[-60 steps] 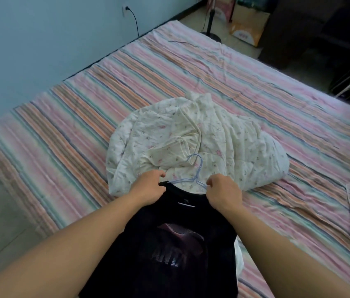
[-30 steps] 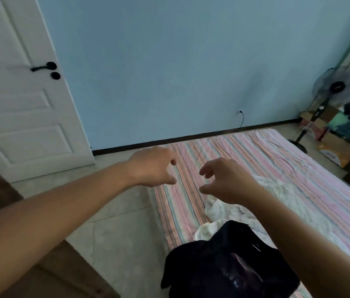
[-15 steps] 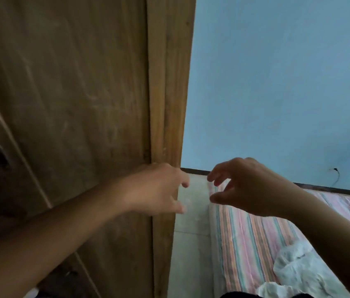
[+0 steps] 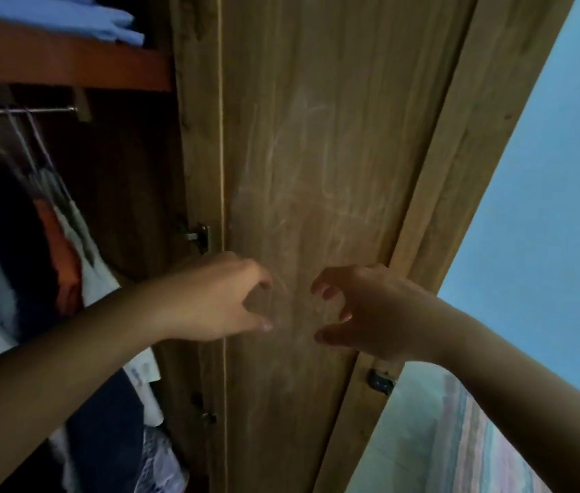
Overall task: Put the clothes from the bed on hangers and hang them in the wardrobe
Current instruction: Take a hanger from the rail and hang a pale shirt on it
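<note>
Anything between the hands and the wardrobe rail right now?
Nothing visible. The rail sits up-left in the open compartment, its right end bare beside the hung clothes. Left hand and right hand, both empty, face the wooden door panel.

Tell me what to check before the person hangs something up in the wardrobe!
1. Something in the hands to hang: not ok. The left hand and right hand are both held up with loosely curled fingers and hold nothing.
2. Wardrobe open: ok. The wooden door stands open beside the inside.
3. Rail in sight: ok. The metal rail shows under the shelf.
4. Free room on the rail: cannot tell. Hanging clothes fill the part in view, and the picture is blurred.
5. Black shirt on its hanger nearby: cannot tell. Only a strip of the striped bed shows.
</note>
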`<state>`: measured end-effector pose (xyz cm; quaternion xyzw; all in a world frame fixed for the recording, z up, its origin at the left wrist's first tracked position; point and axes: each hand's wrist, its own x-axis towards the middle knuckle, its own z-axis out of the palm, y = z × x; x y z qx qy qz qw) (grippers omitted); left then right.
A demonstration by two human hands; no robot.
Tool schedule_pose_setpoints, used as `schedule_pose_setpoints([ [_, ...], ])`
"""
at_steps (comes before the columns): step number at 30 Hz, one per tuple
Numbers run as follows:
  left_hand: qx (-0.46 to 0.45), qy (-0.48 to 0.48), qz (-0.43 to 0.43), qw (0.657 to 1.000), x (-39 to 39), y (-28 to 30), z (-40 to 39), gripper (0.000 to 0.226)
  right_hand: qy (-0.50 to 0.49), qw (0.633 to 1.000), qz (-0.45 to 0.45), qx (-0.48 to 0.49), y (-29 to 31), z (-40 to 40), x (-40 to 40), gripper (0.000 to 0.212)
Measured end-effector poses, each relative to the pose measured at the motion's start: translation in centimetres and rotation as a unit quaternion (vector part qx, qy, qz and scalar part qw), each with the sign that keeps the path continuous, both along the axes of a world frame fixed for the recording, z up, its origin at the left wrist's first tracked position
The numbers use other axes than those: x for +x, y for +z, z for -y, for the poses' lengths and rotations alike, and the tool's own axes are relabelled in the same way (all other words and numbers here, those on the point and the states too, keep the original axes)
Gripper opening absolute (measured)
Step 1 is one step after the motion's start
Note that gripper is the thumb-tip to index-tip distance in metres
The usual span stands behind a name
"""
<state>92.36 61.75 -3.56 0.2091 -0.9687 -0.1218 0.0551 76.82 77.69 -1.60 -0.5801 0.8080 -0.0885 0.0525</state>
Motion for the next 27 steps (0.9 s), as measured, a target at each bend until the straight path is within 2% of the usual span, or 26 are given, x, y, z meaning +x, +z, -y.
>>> schedule_pose_setpoints([
  [4, -0.001, 0.037, 0.000, 0.999, 4.0, 0.8, 2.7, 0.059, 0.024, 1.000, 0.005, 0.014, -0.1, 4.8, 1.7, 0.056],
  [7, -0.061, 0.076, -0.029, 0.995, 6.4, 0.7, 4.4, 0.060, 0.069, 0.997, 0.015, 0.004, 0.5, 7.9, 3.7, 0.048],
  [11, -0.133, 0.133, 0.008, 0.982, 9.0, 0.9, 7.1, 0.059, 0.113, 0.994, 0.005, -0.012, 1.4, 12.1, 7.2, 0.030],
  [18, -0.211, 0.199, 0.027, 0.957, 12.7, 0.4, 13.6, 0.045, 0.121, 0.988, 0.092, -0.008, 0.5, 21.3, 10.6, 0.017],
  [21, -0.213, 0.209, 0.030, 0.954, 13.3, -0.9, 16.5, 0.052, 0.108, 0.986, 0.125, -0.036, -0.2, 25.8, 12.0, 0.016],
  [25, -0.187, 0.223, 0.025, 0.956, 13.2, -2.4, 19.2, 0.070, 0.098, 0.986, 0.119, -0.061, -1.4, 31.1, 12.9, 0.016],
  [27, -0.186, 0.218, 0.019, 0.958, 13.0, -2.8, 20.3, 0.072, 0.076, 0.987, 0.126, -0.065, -1.7, 33.2, 13.0, 0.020],
])
